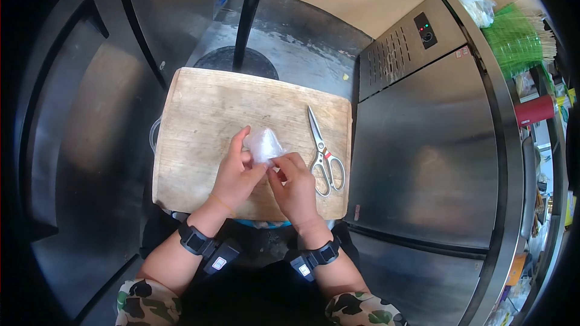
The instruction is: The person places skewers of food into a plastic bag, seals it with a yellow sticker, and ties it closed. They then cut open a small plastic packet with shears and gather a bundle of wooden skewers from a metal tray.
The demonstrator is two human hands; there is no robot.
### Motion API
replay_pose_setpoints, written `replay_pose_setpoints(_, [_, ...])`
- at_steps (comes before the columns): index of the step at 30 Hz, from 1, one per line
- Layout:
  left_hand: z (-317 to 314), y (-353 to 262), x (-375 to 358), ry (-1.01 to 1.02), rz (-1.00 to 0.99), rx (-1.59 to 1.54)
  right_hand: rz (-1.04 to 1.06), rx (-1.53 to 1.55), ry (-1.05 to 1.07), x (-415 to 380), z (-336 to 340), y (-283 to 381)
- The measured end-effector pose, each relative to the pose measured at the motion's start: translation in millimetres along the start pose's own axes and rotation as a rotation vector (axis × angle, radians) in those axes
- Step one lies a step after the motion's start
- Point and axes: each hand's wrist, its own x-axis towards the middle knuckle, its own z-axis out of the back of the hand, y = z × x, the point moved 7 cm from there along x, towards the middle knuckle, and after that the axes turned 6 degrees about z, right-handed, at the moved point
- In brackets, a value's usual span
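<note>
Both hands (266, 172) pinch a clear plastic bag (264, 143); contents unclear; scissors (323, 154) beside.

This looks like a commercial kitchen. Stainless steel refrigerator cabinets (423, 163) fill the right side of the frame, one with a vented control panel (402, 45) showing small lit indicators, and more steel doors (78, 133) stand at the left. A worn wooden cutting board (199, 115) sits in the centre with kitchen scissors (323, 154) lying on it. At the upper right, green plastic items and a bundle of skewers (522, 39) crowd a shelf.
</note>
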Motion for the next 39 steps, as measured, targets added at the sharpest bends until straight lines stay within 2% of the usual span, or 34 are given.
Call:
replay_pose_setpoints(5, [-5.9, 0.7, -0.2, 0.03, 0.033, -0.089, -0.014, -0.093, 0.021, -4.2, 0.8, 5.3])
replay_pose_setpoints(8, [-7.5, 12.7, -1.2, 0.014, -0.003, -0.032, -0.071, -0.063, 0.041, -6.8, 4.1, 2.3])
replay_pose_setpoints(14, [-13.5, -7.1, -12.4, -0.067, -0.053, 0.317, -0.106, -0.093, 0.058, -12.1, 6.7, -2.0])
replay_pose_setpoints(17, [-14.4, -8.1, -14.7, -0.144, -0.143, 0.249, -0.072, -0.094, 0.045, -13.3, 6.7, -0.1])
replay_pose_setpoints(20, [-17.1, -2.2, -12.9, -0.147, -0.097, 0.246, -0.052, -0.127, 0.071, -12.3, 9.3, 0.9])
replay_pose_setpoints(23, [-13.0, 15.0, -3.0, -0.062, -0.056, 0.157, -0.076, -0.118, 0.097, -10.5, 13.8, 1.7])
replay_pose_setpoints(26, [-13.8, 7.3, -1.9, -0.036, -0.035, 0.236, -0.096, -0.13, 0.091, -14.4, 13.3, -2.7])
replay_pose_setpoints(32, [-15.4, 18.2, 1.4, 0.014, 0.036, 0.109, -0.098, -0.146, 0.075, -14.4, 14.1, -5.4])
replay_pose_setpoints(39, [-8.4, 32.5, 2.2, -0.04, 0.09, 0.015, -0.095, -0.161, 0.087, -13.6, 12.6, -8.0])
